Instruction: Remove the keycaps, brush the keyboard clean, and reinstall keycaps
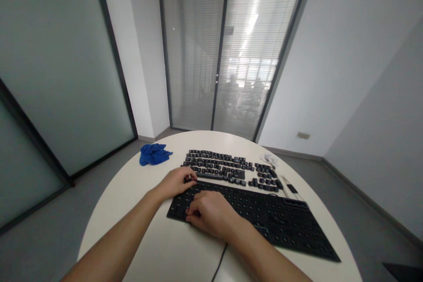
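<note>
A black keyboard base (280, 218) lies slanted across the near part of the table, its keycaps off and rows of small round sockets showing. My left hand (176, 183) is at its upper left corner, fingers curled and thumb close to the fingertips. Whatever may be between them is too small to tell. Over the left end of the base, my right hand (213, 211) bends its fingers into a pinch low on the sockets; its fingertips' contents are hidden. Just beyond the base, loose black keycaps (214, 165) are laid out in keyboard order, close to my left fingers.
A crumpled blue cloth (154, 154) lies at the table's left far side. On the right are thin tools (291, 187), one with a black part, and a crumpled white item (271, 158). A cable (220, 262) runs toward me across the round white table (148, 238).
</note>
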Demonstrator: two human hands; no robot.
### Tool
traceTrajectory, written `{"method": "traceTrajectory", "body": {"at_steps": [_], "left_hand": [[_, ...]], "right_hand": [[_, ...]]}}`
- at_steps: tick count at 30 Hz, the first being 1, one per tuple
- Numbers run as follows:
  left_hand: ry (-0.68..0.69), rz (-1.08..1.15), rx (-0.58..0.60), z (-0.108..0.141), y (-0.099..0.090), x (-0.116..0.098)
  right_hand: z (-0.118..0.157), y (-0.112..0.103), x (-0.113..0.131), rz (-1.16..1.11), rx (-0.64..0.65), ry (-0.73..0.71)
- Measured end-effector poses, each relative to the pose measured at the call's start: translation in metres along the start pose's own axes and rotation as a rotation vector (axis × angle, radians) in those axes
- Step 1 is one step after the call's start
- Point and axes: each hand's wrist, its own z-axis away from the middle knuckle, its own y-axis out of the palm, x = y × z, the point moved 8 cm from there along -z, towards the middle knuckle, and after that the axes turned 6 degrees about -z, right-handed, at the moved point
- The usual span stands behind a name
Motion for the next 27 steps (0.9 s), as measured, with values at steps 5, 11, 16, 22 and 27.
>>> {"method": "traceTrajectory", "body": {"at_steps": [5,11,16,22,27], "left_hand": [[0.003,-0.006,-0.001,0.000,-0.001,0.000],[0.020,-0.017,-0.015,0.002,-0.004,-0.005],[0.054,-0.060,-0.076,0.001,-0.007,-0.010],[0.062,-0.064,-0.106,0.002,-0.004,-0.005],[0.061,-0.098,-0.059,0.001,0.002,-0.003]], "right_hand": [[0.000,-0.001,0.000,-0.018,0.032,-0.009],[0.003,-0.005,0.001,-0.049,0.021,-0.048],[0.006,-0.008,-0.003,-0.102,-0.004,-0.100],[0.014,-0.044,-0.061,0.132,-0.312,0.254],[0.021,-0.044,-0.099,0.317,-0.290,0.367]]}}
